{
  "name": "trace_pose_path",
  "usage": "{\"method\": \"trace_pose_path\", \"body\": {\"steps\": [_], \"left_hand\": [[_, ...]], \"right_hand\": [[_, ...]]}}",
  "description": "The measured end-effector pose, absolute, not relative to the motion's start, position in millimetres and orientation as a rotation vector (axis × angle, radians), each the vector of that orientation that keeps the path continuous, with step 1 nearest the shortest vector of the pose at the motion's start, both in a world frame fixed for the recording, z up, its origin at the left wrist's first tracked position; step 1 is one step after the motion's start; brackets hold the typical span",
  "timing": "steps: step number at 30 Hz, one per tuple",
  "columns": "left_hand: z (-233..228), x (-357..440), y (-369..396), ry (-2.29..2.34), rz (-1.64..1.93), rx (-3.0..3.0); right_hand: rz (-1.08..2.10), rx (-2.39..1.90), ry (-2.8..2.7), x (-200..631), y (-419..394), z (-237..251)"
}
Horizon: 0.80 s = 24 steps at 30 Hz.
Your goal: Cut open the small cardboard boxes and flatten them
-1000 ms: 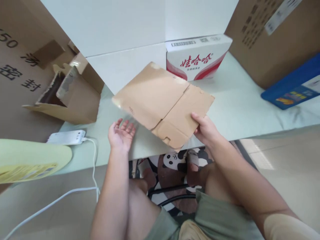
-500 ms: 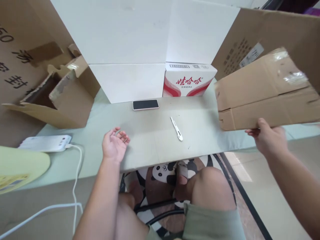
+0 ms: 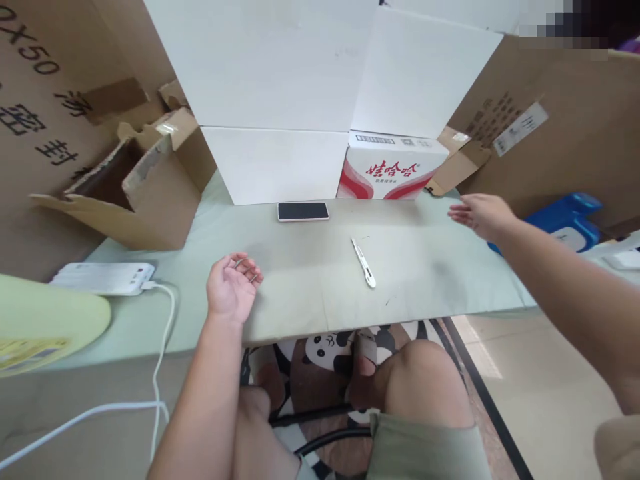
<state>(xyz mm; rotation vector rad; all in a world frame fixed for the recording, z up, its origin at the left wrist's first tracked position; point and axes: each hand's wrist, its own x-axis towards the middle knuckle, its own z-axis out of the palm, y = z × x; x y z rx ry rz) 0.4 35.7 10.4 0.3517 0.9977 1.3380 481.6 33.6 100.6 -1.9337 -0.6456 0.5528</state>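
My left hand (image 3: 234, 288) rests palm up at the table's front edge, fingers loosely curled and apart, holding nothing. Out over the right side, my right hand (image 3: 483, 215) is open, its fingers stretched to the left and nothing in them. Just beyond it a brown cardboard box (image 3: 453, 167) leans behind the red-and-white carton (image 3: 393, 170), partly hidden by it. A white utility knife (image 3: 363, 263) lies on the table between my hands. Farther back, a phone (image 3: 303, 211) with a dark screen lies against the white panels.
An open cardboard box (image 3: 165, 200) stands at the left. Near it are a white power bank (image 3: 107, 279) with a cable (image 3: 167, 320) and a pale yellow object (image 3: 55, 313). A blue container (image 3: 565, 223) sits behind my right arm. Large cardboard walls (image 3: 575, 113) flank the pale table cover (image 3: 300, 287).
My right hand has let go of the flattened cardboard box, which now sits at the back right beside the carton. That hand has moved up and left. My left hand stays put.
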Motion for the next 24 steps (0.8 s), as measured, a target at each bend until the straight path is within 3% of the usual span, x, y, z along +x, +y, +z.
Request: {"method": "trace_pose_path", "body": {"steps": [7, 14, 17, 20, 24], "left_hand": [[12, -6, 29, 0.894, 1.363, 0.312], [10, -15, 25, 0.800, 1.425, 0.223], [11, -21, 26, 0.787, 1.445, 0.196], [12, -28, 26, 0.774, 1.490, 0.158], [13, -36, 29, 0.757, 1.554, 0.139]], "right_hand": [[0.752, -2.039, -1.072, 383, 28, 83], [0.841, -1.889, -1.858, 213, 63, 76], [0.775, -1.623, -2.155, 132, 73, 77], [0.517, -1.284, -2.489, 63, 79, 86], [0.339, -1.263, -2.571, -2, 100, 96]]}}
